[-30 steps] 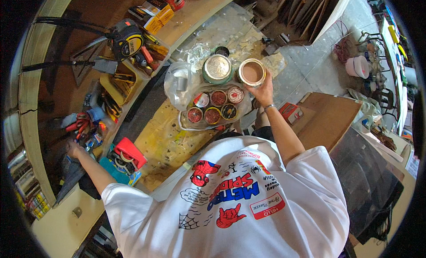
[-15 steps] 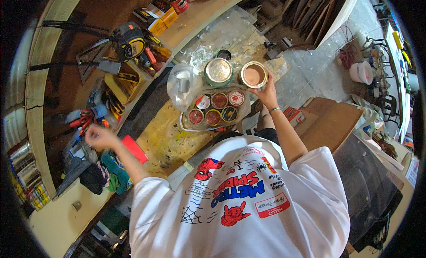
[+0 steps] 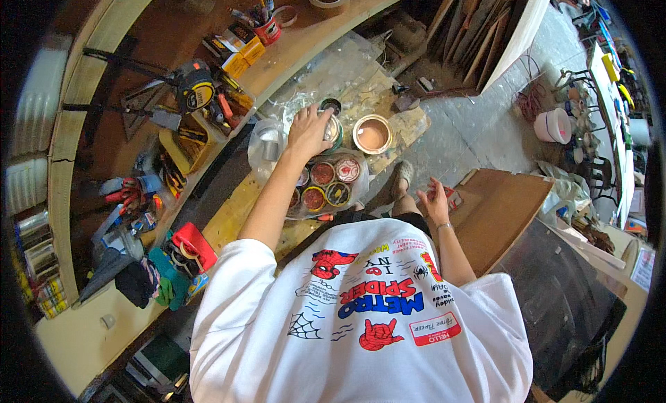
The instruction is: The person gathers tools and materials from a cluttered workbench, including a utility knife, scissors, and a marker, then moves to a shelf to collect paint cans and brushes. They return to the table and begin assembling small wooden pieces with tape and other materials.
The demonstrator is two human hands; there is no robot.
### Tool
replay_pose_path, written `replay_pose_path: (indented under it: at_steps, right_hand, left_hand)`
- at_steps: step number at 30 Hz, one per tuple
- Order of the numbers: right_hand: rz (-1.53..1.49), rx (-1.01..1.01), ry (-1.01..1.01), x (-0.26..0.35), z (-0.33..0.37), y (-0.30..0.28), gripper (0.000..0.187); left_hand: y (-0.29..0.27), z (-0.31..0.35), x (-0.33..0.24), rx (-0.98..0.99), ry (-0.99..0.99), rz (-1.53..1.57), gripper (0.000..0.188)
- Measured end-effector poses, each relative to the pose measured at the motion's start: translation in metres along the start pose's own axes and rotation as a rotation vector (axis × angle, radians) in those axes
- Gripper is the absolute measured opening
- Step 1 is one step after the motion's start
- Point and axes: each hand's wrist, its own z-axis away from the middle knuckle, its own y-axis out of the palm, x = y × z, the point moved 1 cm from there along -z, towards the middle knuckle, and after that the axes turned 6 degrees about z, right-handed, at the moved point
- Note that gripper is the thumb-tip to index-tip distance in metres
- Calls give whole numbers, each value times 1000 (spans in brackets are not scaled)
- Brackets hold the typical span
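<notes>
My left hand [image 3: 310, 131] reaches over the top of a green paint can [image 3: 338, 135], its fingers curled on the lid and covering most of it. To the right of it stands an open paint can [image 3: 372, 134] with pinkish-brown paint inside. My right hand [image 3: 436, 204] is off to the right, away from the cans, with loosely bent fingers and nothing in them. Nearer to me, several small round cans [image 3: 322, 173] with red, yellow and dark tops sit together in clear plastic. A dark round cap [image 3: 331, 105] lies just beyond the green can.
The paint-stained work surface [image 3: 239, 226] runs beside a shelf with a tool bin [image 3: 220, 118] and a tape measure [image 3: 195, 91]. A red tape dispenser [image 3: 191, 247] lies at left. Cardboard [image 3: 510, 207] stands at right, and a white bucket [image 3: 553, 125] is on the floor.
My left hand has swung from the tools at the left to the green can. My right hand has let go of the open paint can and drawn back toward me.
</notes>
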Motion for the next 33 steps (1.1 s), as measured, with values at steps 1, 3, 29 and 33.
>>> replay_pose_path:
  at_steps: [1, 3, 29, 33]
  right_hand:
    - [17, 14, 16, -17, 5, -3, 67]
    - [49, 59, 37, -49, 12, -6, 62]
    - [-7, 237, 245, -255, -142, -143, 47]
    - [-163, 256, 308, -292, -123, -140, 43]
  left_hand:
    - [-4, -4, -1, 87, -27, 10, 88]
    - [-7, -8, -6, 90, 7, -36, 88]
    - [143, 16, -181, -840, -441, 359, 42]
    - [135, 5, -184, -850, -471, 327, 46]
